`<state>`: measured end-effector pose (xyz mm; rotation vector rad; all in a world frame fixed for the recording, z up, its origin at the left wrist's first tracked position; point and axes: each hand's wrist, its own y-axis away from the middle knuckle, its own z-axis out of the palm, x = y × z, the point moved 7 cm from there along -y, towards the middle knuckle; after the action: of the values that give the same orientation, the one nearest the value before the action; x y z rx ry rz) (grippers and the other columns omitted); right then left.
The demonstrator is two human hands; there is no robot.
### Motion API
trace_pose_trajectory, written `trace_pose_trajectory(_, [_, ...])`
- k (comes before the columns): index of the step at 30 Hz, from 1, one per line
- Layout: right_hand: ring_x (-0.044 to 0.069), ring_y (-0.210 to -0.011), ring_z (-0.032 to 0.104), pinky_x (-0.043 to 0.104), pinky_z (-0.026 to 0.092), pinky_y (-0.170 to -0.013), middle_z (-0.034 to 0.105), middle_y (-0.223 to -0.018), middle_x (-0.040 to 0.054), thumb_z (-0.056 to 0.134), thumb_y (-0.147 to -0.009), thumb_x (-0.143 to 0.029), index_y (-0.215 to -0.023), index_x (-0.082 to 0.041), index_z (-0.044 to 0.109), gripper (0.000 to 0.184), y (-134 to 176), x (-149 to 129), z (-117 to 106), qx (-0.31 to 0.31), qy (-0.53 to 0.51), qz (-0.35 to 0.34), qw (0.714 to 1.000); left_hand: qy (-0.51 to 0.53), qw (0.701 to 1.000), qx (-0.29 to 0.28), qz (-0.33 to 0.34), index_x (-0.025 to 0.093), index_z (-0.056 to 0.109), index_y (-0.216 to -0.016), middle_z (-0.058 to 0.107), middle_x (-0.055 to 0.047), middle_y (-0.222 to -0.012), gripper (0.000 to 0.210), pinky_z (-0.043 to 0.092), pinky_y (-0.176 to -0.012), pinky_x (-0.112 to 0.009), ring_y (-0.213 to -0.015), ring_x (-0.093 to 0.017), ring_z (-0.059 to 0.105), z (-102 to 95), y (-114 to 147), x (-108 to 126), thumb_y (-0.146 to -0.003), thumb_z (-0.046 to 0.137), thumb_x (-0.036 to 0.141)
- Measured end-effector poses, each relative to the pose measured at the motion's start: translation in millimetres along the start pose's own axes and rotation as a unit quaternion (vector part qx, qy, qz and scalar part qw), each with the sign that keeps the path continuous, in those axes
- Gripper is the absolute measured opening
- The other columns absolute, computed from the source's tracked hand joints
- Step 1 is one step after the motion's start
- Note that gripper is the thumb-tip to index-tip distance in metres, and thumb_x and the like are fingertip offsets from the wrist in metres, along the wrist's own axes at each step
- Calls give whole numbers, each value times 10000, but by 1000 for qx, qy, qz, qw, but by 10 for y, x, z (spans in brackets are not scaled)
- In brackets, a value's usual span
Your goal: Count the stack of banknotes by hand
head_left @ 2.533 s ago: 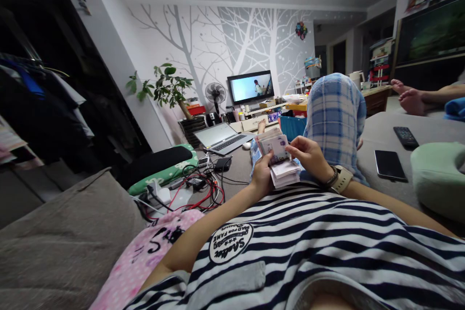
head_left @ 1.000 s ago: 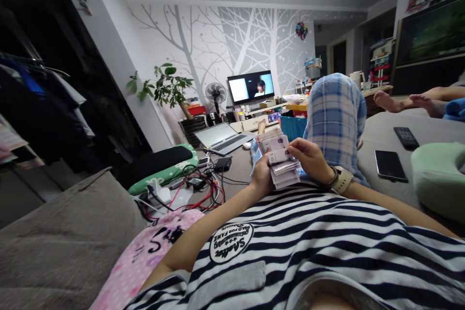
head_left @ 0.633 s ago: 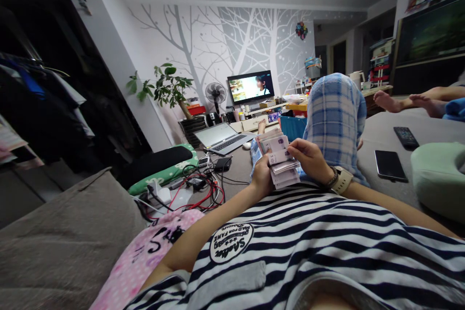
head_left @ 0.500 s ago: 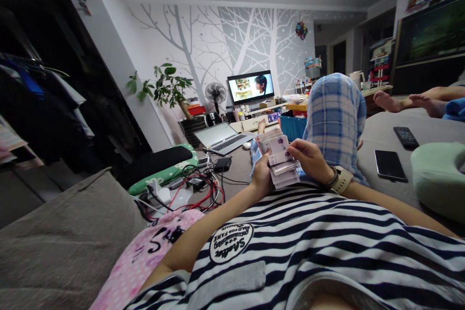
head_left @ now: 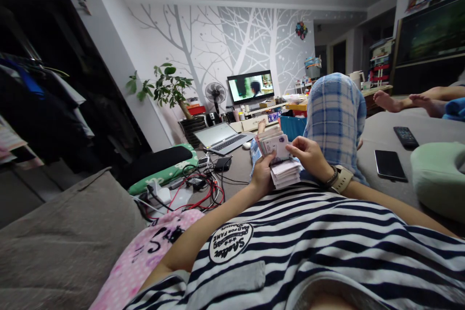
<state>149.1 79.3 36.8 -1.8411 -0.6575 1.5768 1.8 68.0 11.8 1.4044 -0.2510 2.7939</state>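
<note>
A thick stack of banknotes (head_left: 276, 147) is held over my lap, its lower part fanned down in folded layers toward my striped shirt (head_left: 290, 232). My left hand (head_left: 262, 173) is closed around the stack from the left, with the thumb pressed on its face. At the right edge of the upper notes, my right hand (head_left: 309, 155) pinches a banknote between thumb and fingers. A watch with a pale strap (head_left: 342, 179) sits on my right wrist. Fingers behind the stack are hidden.
Left of my legs lie an open laptop (head_left: 227, 138), a mouse (head_left: 247, 146) and tangled cables (head_left: 209, 189). On the right are a phone (head_left: 390, 165), a remote control (head_left: 406, 137) and a green neck pillow (head_left: 436, 179). Another person's feet (head_left: 399, 101) rest beyond.
The upper banknotes have shifted in my hands, and my left thumb now lies further over their face. The lower fanned notes sit closer together. The television picture has changed.
</note>
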Motion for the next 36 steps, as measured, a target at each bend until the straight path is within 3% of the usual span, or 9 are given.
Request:
trace_pose_trajectory(10, [139,-607,403,298,322,-576,482,-633,-22,654,-893,-527,-700,-207,561,385,42,-122,27,-17,-39,-38,998,50,998,-5,-49,134,692,-1190,796,-114,-1020,344,567,-972,-439,-1074,-304,728,115,-3,-21,-932,527,291])
trace_pose_trajectory(17, [139,-642,436,293,352,-610,522,-675,-14,656,-900,-488,-752,-195,615,331,66,-191,40,-39,-54,-59,996,35,998,13,-55,138,716,-1095,795,-113,-986,297,575,-945,-430,-1063,-314,726,87,22,-5,-901,533,270])
trace_pose_trajectory(26, [148,-652,456,292,383,-615,539,-686,-9,662,-876,-554,-782,-204,633,363,64,-189,50,-38,-62,-47,996,24,999,9,-43,154,705,-1140,796,-93,-977,311,586,-912,-428,-1009,-307,743,83,24,4,-880,559,245])
trace_pose_trajectory(36, [143,-656,466,289,377,-621,559,-696,-9,662,-883,-498,-794,-196,645,315,62,-185,47,-36,-65,-48,996,6,999,6,-31,134,703,-1165,797,-84,-926,369,584,-902,-419,-988,-301,744,72,57,20,-817,603,208])
